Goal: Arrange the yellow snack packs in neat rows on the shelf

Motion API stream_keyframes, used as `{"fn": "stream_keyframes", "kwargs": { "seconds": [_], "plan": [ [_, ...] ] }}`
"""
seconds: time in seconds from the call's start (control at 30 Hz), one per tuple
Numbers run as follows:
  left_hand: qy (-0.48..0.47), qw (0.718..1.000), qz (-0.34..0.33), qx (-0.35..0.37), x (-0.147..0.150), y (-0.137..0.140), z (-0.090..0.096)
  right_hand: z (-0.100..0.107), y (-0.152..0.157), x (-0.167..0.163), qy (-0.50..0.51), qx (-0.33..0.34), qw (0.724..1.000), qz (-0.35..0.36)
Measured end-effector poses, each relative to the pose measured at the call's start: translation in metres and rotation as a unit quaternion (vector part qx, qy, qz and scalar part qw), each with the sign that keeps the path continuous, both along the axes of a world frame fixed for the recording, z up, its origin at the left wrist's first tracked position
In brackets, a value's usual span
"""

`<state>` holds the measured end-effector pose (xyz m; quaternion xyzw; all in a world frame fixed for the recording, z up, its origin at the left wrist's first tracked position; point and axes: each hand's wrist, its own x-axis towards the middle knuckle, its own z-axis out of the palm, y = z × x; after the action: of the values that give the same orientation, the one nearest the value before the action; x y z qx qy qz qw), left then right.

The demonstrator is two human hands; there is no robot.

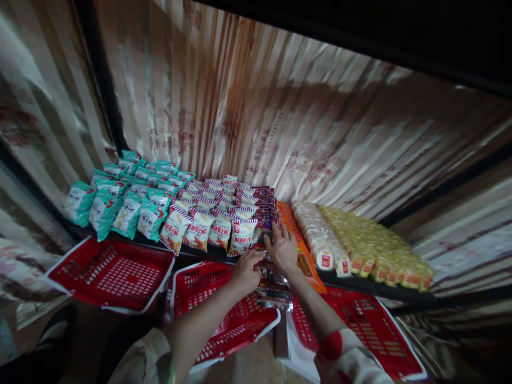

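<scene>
My left hand is at the shelf's front edge with its fingers curled and closed. What they grip, if anything, is too dim to make out. My right hand reaches just beside it, fingers apart, over the front of a row of purple packets. Below and between my hands show several dark packets with shiny ends; I cannot tell whether they touch my left hand. White snack bags with striped edges stand just left of my hands. An orange package lies just right of my right hand.
Teal snack bags fill the left of the black shelf. White wrapped rolls and yellow packets line the right. Red baskets stand below, including a middle one and a right one. Curtain hangs behind.
</scene>
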<state>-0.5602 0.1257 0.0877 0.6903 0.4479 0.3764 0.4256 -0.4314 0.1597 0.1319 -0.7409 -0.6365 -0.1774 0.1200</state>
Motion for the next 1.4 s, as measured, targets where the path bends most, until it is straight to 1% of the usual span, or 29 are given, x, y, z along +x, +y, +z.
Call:
{"fn": "stream_keyframes", "kwargs": {
  "seconds": [0.07,0.17,0.3,0.4,0.47,0.5,0.6,0.7,0.87,1.0,1.13,1.23,1.33,1.4],
  "plan": [
    [-0.004,1.0,0.001,-0.005,-0.006,-0.007,0.003,0.001,-0.005,-0.004,-0.004,0.024,0.999,0.021],
    [0.0,0.999,0.018,-0.032,-0.02,-0.017,0.006,0.002,-0.016,-0.015,-0.007,0.07,0.994,0.079],
    [0.018,0.997,0.032,-0.075,-0.046,-0.025,0.009,-0.008,-0.041,-0.033,-0.007,0.101,0.98,0.17],
    [0.021,0.996,0.033,-0.076,-0.071,-0.028,0.011,-0.023,-0.066,-0.051,0.003,0.094,0.967,0.235],
    [0.025,0.996,0.039,-0.08,-0.089,-0.029,0.011,-0.036,-0.084,-0.066,0.017,0.061,0.961,0.27],
    [0.028,0.995,0.044,-0.083,-0.098,-0.03,0.011,-0.042,-0.093,-0.075,0.034,0.045,0.96,0.275],
    [0.039,0.993,0.06,-0.097,-0.125,-0.033,0.007,-0.058,-0.114,-0.104,0.084,0.005,0.958,0.274],
    [0.05,0.99,0.076,-0.11,-0.148,-0.038,-0.001,-0.071,-0.125,-0.133,0.124,-0.019,0.955,0.27],
    [0.07,0.984,0.101,-0.127,-0.173,-0.043,-0.013,-0.083,-0.122,-0.172,0.21,-0.049,0.936,0.277],
    [0.072,0.983,0.1,-0.135,-0.183,-0.049,-0.015,-0.088,-0.116,-0.195,0.259,-0.047,0.926,0.27],
    [0.068,0.984,0.092,-0.137,-0.19,-0.057,-0.013,-0.088,-0.12,-0.212,0.276,-0.044,0.928,0.247],
    [0.065,0.985,0.073,-0.145,-0.195,-0.065,-0.011,-0.084,-0.129,-0.216,0.275,-0.059,0.932,0.228],
    [0.056,0.985,0.05,-0.157,-0.2,-0.074,-0.009,-0.074,-0.141,-0.218,0.273,-0.099,0.934,0.208],
    [0.036,0.984,0.035,-0.173,-0.206,-0.08,-0.006,-0.062,-0.148,-0.223,0.27,-0.128,0.934,0.196]
  ]
}}
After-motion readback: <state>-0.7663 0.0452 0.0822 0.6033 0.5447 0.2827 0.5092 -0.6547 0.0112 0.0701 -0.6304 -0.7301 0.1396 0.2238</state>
